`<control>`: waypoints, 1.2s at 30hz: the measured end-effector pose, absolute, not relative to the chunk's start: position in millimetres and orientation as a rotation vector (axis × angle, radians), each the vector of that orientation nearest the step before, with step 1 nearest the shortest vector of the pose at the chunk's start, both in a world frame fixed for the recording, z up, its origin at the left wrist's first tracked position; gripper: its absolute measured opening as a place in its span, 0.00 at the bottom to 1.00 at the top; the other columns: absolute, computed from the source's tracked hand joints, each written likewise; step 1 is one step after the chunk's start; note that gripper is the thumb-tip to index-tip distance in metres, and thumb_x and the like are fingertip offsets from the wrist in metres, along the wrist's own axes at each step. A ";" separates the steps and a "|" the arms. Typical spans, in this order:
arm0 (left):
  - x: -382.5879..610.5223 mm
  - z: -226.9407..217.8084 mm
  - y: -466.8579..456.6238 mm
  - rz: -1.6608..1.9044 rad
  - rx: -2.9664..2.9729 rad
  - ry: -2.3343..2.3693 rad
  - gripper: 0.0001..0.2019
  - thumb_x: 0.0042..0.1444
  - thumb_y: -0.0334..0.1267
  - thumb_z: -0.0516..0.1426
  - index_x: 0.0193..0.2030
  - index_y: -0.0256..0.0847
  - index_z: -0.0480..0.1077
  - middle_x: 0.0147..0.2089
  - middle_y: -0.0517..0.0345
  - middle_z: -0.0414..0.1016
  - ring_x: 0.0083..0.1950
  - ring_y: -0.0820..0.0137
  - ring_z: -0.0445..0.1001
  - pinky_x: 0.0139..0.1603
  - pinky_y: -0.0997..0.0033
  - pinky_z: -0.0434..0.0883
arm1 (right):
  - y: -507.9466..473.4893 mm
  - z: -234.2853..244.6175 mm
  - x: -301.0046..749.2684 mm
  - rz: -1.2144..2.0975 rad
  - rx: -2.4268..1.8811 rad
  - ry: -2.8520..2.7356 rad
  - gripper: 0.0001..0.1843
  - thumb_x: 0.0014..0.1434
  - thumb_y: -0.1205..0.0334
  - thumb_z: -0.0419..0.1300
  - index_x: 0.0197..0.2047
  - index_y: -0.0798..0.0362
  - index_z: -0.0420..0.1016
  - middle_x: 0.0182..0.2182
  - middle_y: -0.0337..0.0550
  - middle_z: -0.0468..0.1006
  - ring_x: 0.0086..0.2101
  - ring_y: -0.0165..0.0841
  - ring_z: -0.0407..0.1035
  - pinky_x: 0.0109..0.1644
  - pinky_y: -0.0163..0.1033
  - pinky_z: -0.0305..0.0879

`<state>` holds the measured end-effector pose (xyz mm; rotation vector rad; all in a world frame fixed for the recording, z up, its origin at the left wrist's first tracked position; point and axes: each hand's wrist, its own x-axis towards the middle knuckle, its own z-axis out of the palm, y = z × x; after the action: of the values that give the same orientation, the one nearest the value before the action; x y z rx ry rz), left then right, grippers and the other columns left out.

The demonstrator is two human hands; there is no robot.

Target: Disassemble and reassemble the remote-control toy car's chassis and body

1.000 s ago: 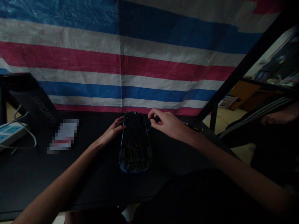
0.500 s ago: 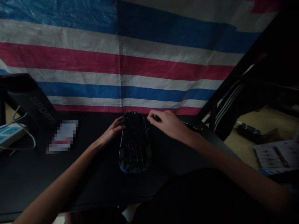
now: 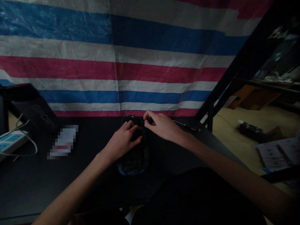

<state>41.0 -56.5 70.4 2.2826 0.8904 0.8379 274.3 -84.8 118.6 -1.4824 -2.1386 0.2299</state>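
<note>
An upside-down toy car (image 3: 132, 167) with a blue-edged body and dark underside lies on the black table, its far end toward the striped sheet. My left hand (image 3: 124, 137) reaches across the car's underside, thumb and fingers apart; its fingertips are over the far half and nothing shows in its grasp. Beside the car's far right edge, my right hand (image 3: 161, 125) is closed around a small black part (image 3: 149, 120), whose exact kind is too dark to make out. Right of that hand lies a screwdriver (image 3: 192, 127) with a yellow and black handle.
On the left are a white power strip (image 3: 14, 140) with a cable, a dark box (image 3: 35, 106) marked SPORT, and a blurred-out flat item (image 3: 63, 142). A striped sheet (image 3: 117, 72) hangs behind the table (image 3: 93, 187). Black metal legs (image 3: 210, 117) stand at right.
My left hand has moved from the car's left edge to over its underside. My right hand stays by the far right side with the black part. The camera view has shifted slightly.
</note>
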 end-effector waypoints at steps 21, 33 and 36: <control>59.5 65.7 -68.4 0.412 2.852 1.217 0.22 0.79 0.49 0.55 0.69 0.39 0.76 0.62 0.44 0.80 0.64 0.51 0.80 0.67 0.49 0.79 | -80.8 134.0 253.8 0.121 -1.545 -2.226 0.11 0.74 0.62 0.60 0.56 0.51 0.78 0.43 0.45 0.87 0.40 0.38 0.78 0.43 0.42 0.61; 60.1 79.9 -62.4 0.286 2.882 1.097 0.22 0.78 0.51 0.55 0.66 0.38 0.77 0.64 0.43 0.82 0.61 0.50 0.85 0.54 0.53 0.84 | -68.4 121.4 279.0 0.327 -1.192 -2.292 0.11 0.73 0.62 0.59 0.57 0.49 0.71 0.44 0.43 0.81 0.40 0.36 0.75 0.51 0.42 0.69; 58.7 80.6 -59.3 0.294 2.841 1.090 0.19 0.77 0.51 0.57 0.61 0.41 0.79 0.59 0.47 0.84 0.57 0.52 0.86 0.51 0.56 0.83 | -72.2 108.8 294.8 0.341 -1.033 -2.221 0.11 0.72 0.65 0.58 0.56 0.48 0.71 0.51 0.45 0.81 0.49 0.36 0.77 0.59 0.43 0.70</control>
<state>58.7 -59.3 80.6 2.8410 1.0902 0.2942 294.8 -72.2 108.8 -1.0334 -2.2212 0.3408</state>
